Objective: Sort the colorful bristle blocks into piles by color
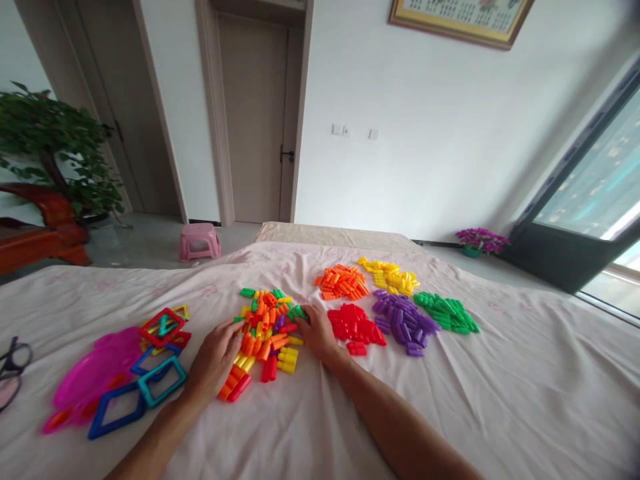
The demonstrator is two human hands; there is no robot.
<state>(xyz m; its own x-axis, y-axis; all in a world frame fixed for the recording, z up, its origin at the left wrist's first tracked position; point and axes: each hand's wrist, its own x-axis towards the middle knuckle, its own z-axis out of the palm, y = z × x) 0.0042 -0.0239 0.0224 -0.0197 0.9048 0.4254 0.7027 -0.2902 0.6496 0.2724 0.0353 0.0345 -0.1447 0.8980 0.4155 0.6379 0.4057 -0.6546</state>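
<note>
A mixed heap of small plastic pegs (265, 330) in several colours lies on the pale pink bedsheet (320, 427). My left hand (216, 360) rests at the heap's left edge, fingers curled onto the pegs. My right hand (317, 331) sits at the heap's right edge, fingers bent around a green peg (297, 311). Beyond them lie sorted piles: orange (342, 282), yellow (389, 275), red (355, 324), purple (404, 320) and green (447, 311).
Coloured frame-shaped tiles (161, 353) and a magenta plastic piece (90, 380) lie at the left, with scissors (11, 363) near the left edge. A pink stool (200, 241), a potted plant (55, 153) and doors stand beyond the bed; a window is at the right.
</note>
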